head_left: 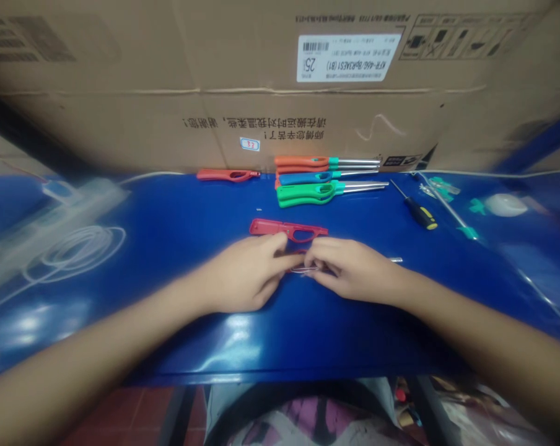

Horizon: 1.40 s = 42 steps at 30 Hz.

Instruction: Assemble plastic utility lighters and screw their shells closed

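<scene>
Both my hands meet over one red part of a stick lighter, mostly hidden under the fingers. My left hand [245,275] is closed over this part and steadies it on the table. Fingers of my right hand [354,269] pinch at thin pale wires [303,269] coming from it. Just behind the hands lies a red lighter casing half [271,227], its inner side and trigger loop showing. A short silvery metal piece [396,260] sticks out behind my right hand.
Several stick lighters [305,195] in green, blue and orange lie at the back, beside a red lighter handle [222,175]. To the right are a screwdriver [419,214], a metal tube [447,207] and small teal parts [442,186]. A coiled cable [85,248] and power strip [52,217] occupy the left.
</scene>
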Each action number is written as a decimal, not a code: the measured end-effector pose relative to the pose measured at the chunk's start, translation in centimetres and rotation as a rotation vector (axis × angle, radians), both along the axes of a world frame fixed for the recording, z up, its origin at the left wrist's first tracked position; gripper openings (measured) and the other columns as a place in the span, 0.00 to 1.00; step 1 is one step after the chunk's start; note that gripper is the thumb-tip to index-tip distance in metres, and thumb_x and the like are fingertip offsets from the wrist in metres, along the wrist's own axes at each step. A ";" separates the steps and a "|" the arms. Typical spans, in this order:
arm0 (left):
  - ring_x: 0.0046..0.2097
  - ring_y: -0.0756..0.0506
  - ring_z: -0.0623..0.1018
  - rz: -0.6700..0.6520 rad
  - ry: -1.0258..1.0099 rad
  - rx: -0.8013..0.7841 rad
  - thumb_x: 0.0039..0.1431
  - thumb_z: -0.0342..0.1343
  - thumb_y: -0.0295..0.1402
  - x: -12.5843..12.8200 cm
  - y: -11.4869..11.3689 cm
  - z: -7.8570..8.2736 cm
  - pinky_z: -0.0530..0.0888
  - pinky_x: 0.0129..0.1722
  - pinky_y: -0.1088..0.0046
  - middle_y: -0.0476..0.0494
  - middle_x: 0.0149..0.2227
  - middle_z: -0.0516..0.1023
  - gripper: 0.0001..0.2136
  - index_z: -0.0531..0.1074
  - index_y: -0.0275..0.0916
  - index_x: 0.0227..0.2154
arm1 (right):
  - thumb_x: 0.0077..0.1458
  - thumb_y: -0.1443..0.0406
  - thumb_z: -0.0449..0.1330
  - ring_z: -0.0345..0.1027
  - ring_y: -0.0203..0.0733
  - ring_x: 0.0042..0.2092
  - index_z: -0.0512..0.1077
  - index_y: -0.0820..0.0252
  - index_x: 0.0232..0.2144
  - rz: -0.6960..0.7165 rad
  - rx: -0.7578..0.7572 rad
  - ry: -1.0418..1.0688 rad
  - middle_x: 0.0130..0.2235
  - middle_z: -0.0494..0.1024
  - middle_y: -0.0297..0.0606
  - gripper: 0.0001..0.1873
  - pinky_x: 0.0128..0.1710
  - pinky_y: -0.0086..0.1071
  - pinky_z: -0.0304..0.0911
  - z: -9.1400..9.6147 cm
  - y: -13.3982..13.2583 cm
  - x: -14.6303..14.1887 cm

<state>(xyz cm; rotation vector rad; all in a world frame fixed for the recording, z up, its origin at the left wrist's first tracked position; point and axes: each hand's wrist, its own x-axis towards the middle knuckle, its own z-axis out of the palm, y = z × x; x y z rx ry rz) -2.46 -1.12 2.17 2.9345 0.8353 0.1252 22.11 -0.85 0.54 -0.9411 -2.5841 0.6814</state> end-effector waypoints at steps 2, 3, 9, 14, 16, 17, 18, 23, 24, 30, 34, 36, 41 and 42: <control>0.35 0.44 0.68 -0.009 -0.001 0.009 0.63 0.49 0.28 0.0 0.1 0.0 0.66 0.30 0.68 0.42 0.37 0.67 0.16 0.72 0.41 0.52 | 0.60 0.68 0.60 0.66 0.36 0.34 0.71 0.58 0.35 -0.005 0.006 -0.001 0.34 0.74 0.34 0.00 0.35 0.29 0.58 0.0 0.0 -0.1; 0.34 0.44 0.67 -0.012 -0.002 0.009 0.63 0.49 0.28 0.0 0.1 0.0 0.66 0.29 0.68 0.42 0.37 0.66 0.16 0.72 0.42 0.52 | 0.61 0.68 0.60 0.65 0.36 0.34 0.71 0.58 0.35 -0.006 0.008 -0.001 0.33 0.73 0.33 0.00 0.34 0.29 0.58 0.0 -0.1 -0.1; 0.35 0.44 0.69 -0.013 -0.058 -0.029 0.64 0.49 0.29 -0.2 0.2 -0.2 0.68 0.30 0.68 0.42 0.38 0.68 0.13 0.72 0.40 0.49 | 0.62 0.66 0.59 0.63 0.35 0.31 0.71 0.58 0.35 -0.015 0.001 -0.017 0.31 0.72 0.32 0.02 0.33 0.29 0.57 0.2 0.0 -0.3; 0.40 0.43 0.73 -0.014 -0.083 -0.084 0.65 0.49 0.28 -0.4 0.4 -0.2 0.72 0.38 0.67 0.40 0.43 0.70 0.15 0.69 0.40 0.53 | 0.63 0.66 0.59 0.63 0.34 0.30 0.70 0.59 0.35 -0.002 0.005 -0.020 0.31 0.71 0.32 0.03 0.33 0.29 0.57 0.3 0.0 -0.2; 0.41 0.42 0.74 -0.007 -0.084 -0.108 0.65 0.49 0.28 -0.4 0.4 -0.1 0.73 0.41 0.65 0.40 0.43 0.71 0.15 0.69 0.40 0.53 | 0.63 0.66 0.59 0.62 0.34 0.30 0.71 0.59 0.36 0.001 0.001 -0.021 0.31 0.71 0.32 0.03 0.33 0.28 0.57 0.3 0.0 -0.3; 0.42 0.42 0.74 -0.005 -0.088 -0.120 0.65 0.50 0.28 -0.4 0.4 0.0 0.74 0.42 0.65 0.40 0.44 0.71 0.15 0.70 0.40 0.53 | 0.63 0.66 0.59 0.62 0.34 0.30 0.71 0.59 0.36 0.002 -0.001 -0.021 0.31 0.71 0.32 0.02 0.33 0.28 0.57 0.3 0.0 -0.3; 0.42 0.42 0.75 -0.005 -0.096 -0.129 0.65 0.50 0.28 -0.5 0.4 0.0 0.74 0.43 0.65 0.40 0.44 0.72 0.15 0.70 0.40 0.53 | 0.63 0.66 0.59 0.62 0.34 0.30 0.71 0.59 0.36 0.004 -0.002 -0.021 0.31 0.71 0.32 0.02 0.33 0.28 0.57 0.4 0.0 -0.3; 0.42 0.43 0.76 -0.010 -0.145 -0.147 0.64 0.51 0.28 -0.6 0.5 0.0 0.75 0.43 0.66 0.40 0.44 0.73 0.16 0.70 0.41 0.53 | 0.62 0.66 0.59 0.61 0.33 0.29 0.71 0.59 0.35 0.001 -0.002 -0.001 0.30 0.70 0.32 0.02 0.32 0.28 0.57 0.5 0.0 -0.3; 0.42 0.43 0.76 -0.009 -0.150 -0.146 0.64 0.51 0.28 -0.7 0.6 0.0 0.75 0.43 0.66 0.40 0.44 0.73 0.16 0.70 0.41 0.54 | 0.62 0.67 0.59 0.60 0.33 0.29 0.72 0.59 0.35 0.001 -0.004 0.014 0.30 0.70 0.32 0.02 0.32 0.28 0.57 0.5 0.1 -0.4; 0.44 0.43 0.76 -0.004 -0.131 -0.146 0.65 0.52 0.29 -1.1 0.7 0.1 0.74 0.43 0.67 0.41 0.46 0.74 0.17 0.69 0.42 0.56 | 0.61 0.69 0.60 0.60 0.33 0.29 0.73 0.59 0.34 -0.020 -0.025 0.098 0.30 0.67 0.32 0.02 0.31 0.27 0.58 0.6 0.2 -0.4; 0.45 0.44 0.77 -0.017 -0.128 -0.138 0.66 0.50 0.30 -1.2 0.6 -0.1 0.74 0.45 0.67 0.41 0.48 0.74 0.13 0.72 0.41 0.51 | 0.60 0.70 0.61 0.60 0.32 0.28 0.72 0.60 0.33 -0.045 -0.052 0.099 0.30 0.67 0.31 0.03 0.31 0.26 0.57 0.6 0.2 -0.4; 0.46 0.44 0.77 -0.025 -0.147 -0.142 0.66 0.51 0.31 -1.1 0.6 -0.4 0.74 0.46 0.68 0.41 0.49 0.74 0.11 0.73 0.40 0.49 | 0.61 0.70 0.60 0.60 0.31 0.28 0.72 0.60 0.33 -0.054 -0.064 0.087 0.29 0.67 0.30 0.04 0.31 0.26 0.57 0.6 0.2 -0.4; 0.43 0.46 0.77 0.059 -0.270 -0.161 0.69 0.51 0.35 -0.5 0.6 -1.5 0.72 0.43 0.71 0.43 0.44 0.76 0.10 0.76 0.41 0.44 | 0.61 0.71 0.60 0.60 0.32 0.28 0.71 0.60 0.33 -0.074 -0.064 0.082 0.29 0.69 0.30 0.04 0.31 0.26 0.57 0.5 0.2 -0.4; 0.42 0.46 0.77 0.080 -0.294 -0.174 0.69 0.51 0.35 -0.4 0.5 -1.6 0.72 0.42 0.72 0.44 0.43 0.76 0.10 0.77 0.40 0.44 | 0.61 0.71 0.59 0.60 0.31 0.28 0.71 0.60 0.33 -0.076 -0.062 0.087 0.29 0.69 0.30 0.04 0.31 0.26 0.57 0.5 0.3 -0.4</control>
